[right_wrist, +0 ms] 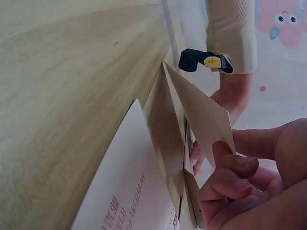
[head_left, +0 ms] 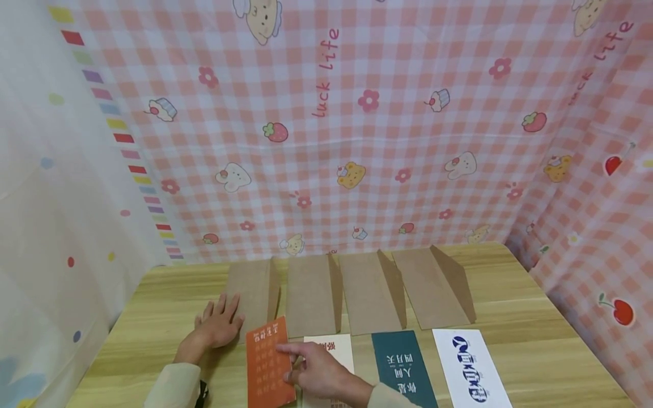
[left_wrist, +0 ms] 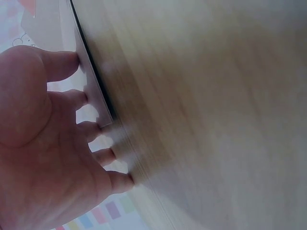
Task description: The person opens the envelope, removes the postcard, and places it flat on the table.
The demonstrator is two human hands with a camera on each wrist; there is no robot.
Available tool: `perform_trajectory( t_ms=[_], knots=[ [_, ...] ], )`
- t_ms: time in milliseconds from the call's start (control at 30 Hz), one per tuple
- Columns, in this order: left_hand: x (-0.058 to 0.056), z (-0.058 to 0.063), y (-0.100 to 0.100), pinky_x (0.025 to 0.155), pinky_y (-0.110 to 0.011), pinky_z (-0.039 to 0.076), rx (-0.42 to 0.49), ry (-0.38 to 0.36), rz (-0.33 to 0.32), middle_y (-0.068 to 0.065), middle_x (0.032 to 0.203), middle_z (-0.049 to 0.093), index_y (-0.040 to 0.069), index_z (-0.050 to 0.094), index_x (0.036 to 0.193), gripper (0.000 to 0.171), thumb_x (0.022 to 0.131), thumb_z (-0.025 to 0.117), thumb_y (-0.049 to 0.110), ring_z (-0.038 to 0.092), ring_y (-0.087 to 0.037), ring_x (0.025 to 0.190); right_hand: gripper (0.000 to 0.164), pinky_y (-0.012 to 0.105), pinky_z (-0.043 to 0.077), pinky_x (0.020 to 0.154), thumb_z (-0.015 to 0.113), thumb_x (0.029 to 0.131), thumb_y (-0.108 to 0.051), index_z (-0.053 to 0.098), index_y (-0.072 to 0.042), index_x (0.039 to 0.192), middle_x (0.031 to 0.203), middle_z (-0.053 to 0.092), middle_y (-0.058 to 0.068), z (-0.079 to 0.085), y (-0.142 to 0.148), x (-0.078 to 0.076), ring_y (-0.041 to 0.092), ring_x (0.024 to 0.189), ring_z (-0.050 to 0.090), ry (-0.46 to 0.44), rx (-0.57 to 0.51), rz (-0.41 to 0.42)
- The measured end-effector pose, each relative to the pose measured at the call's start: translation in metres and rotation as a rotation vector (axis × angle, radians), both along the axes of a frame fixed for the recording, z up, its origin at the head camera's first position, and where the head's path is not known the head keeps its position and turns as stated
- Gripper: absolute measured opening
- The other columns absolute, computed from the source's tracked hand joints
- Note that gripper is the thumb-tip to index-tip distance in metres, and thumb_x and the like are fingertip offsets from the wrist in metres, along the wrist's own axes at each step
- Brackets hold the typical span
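Note:
My right hand (head_left: 323, 371) pinches an orange card (head_left: 265, 362) with printed characters. In the right wrist view the card (right_wrist: 199, 112) is tilted up off the table, its pale back showing, with thumb and fingers at its edge. My left hand (head_left: 219, 326) lies with fingers spread at the left edge of the leftmost brown paper envelope (head_left: 250, 283). In the left wrist view the fingertips of the left hand (left_wrist: 48, 129) touch the envelope's edge and the table. A cream card (head_left: 344, 348) lies partly hidden beneath the right hand.
More brown envelopes (head_left: 369, 292) with flaps raised on their right sides stand in a row at the back of the wooden table (head_left: 541, 340). A dark green card (head_left: 403, 362) and a white card with blue characters (head_left: 469, 368) lie in front. Checked cloth (head_left: 388, 147) hangs behind.

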State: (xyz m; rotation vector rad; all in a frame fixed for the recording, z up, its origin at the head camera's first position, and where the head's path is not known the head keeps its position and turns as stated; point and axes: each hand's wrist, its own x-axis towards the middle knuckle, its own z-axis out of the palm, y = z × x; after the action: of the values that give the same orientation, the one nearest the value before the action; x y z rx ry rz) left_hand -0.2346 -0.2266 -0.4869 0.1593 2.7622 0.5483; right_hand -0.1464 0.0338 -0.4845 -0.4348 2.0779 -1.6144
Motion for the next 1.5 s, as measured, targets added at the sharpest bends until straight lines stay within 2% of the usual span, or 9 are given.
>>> perform_trajectory(
  t_ms=[367, 600, 867, 1000, 1100, 1300, 1500],
  knots=[
    [0.0012, 0.0008, 0.0002, 0.107, -0.078, 0.003, 0.010, -0.003, -0.002, -0.032, 0.160, 0.002, 0.000, 0.016, 0.157, 0.061, 0.107, 0.037, 0.028, -0.002, -0.060, 0.142, 0.051, 0.019, 0.031, 0.047, 0.067, 0.085, 0.007, 0.062, -0.006, 0.134, 0.084, 0.050, -0.003, 0.0011, -0.0012, 0.0026, 0.007, 0.050, 0.042, 0.023, 0.000, 0.025],
    [0.0010, 0.0011, 0.0006, 0.107, -0.078, 0.002, 0.010, -0.006, 0.000, -0.033, 0.160, 0.002, 0.000, 0.016, 0.157, 0.061, 0.107, 0.038, 0.027, -0.002, -0.060, 0.142, 0.051, 0.019, 0.032, 0.050, 0.071, 0.084, 0.003, 0.063, -0.008, 0.134, 0.083, 0.050, -0.004, 0.0013, -0.0019, 0.0033, 0.006, 0.053, 0.044, 0.061, 0.074, 0.034],
    [0.0012, 0.0015, 0.0009, 0.107, -0.078, 0.003, 0.006, -0.005, 0.004, -0.032, 0.160, 0.002, 0.000, 0.016, 0.157, 0.061, 0.107, 0.037, 0.027, -0.002, -0.060, 0.142, 0.052, 0.020, 0.039, 0.062, 0.077, 0.082, -0.003, 0.065, -0.010, 0.132, 0.079, 0.053, -0.005, -0.0013, -0.0037, 0.0041, 0.006, 0.060, 0.042, 0.084, 0.134, 0.026],
    [0.0010, 0.0013, 0.0008, 0.107, -0.078, 0.003, 0.010, -0.004, 0.003, -0.032, 0.160, 0.001, 0.000, 0.016, 0.157, 0.061, 0.107, 0.037, 0.027, -0.002, -0.060, 0.142, 0.051, 0.022, 0.042, 0.072, 0.079, 0.081, -0.005, 0.066, -0.011, 0.131, 0.079, 0.056, -0.003, -0.0024, -0.0055, 0.0046, 0.008, 0.071, 0.047, 0.016, 0.153, 0.015],
    [0.0008, 0.0008, 0.0006, 0.107, -0.078, 0.002, 0.013, -0.007, 0.004, -0.032, 0.160, 0.001, 0.000, 0.016, 0.157, 0.061, 0.107, 0.037, 0.027, -0.003, -0.060, 0.142, 0.051, 0.022, 0.042, 0.070, 0.080, 0.081, -0.005, 0.067, -0.011, 0.130, 0.077, 0.055, -0.002, -0.0036, -0.0064, 0.0046, 0.009, 0.070, 0.047, -0.011, 0.147, 0.016],
    [0.0002, -0.0006, 0.0001, 0.107, -0.078, 0.002, 0.013, -0.007, 0.003, -0.032, 0.160, 0.000, 0.000, 0.015, 0.157, 0.061, 0.107, 0.037, 0.027, -0.004, -0.060, 0.142, 0.049, 0.019, 0.038, 0.058, 0.079, 0.082, -0.005, 0.067, -0.008, 0.129, 0.074, 0.057, -0.003, -0.0055, -0.0063, 0.0052, 0.008, 0.062, 0.044, 0.016, 0.121, 0.042],
    [-0.0005, -0.0011, 0.0001, 0.107, -0.078, 0.001, 0.012, -0.010, 0.003, -0.032, 0.160, 0.000, 0.000, 0.015, 0.157, 0.062, 0.107, 0.037, 0.027, -0.004, -0.060, 0.142, 0.039, 0.019, 0.041, 0.063, 0.071, 0.089, -0.007, 0.067, -0.007, 0.128, 0.074, 0.059, -0.006, -0.0072, -0.0057, 0.0065, 0.005, 0.064, 0.047, 0.047, 0.136, 0.056]
  ],
)
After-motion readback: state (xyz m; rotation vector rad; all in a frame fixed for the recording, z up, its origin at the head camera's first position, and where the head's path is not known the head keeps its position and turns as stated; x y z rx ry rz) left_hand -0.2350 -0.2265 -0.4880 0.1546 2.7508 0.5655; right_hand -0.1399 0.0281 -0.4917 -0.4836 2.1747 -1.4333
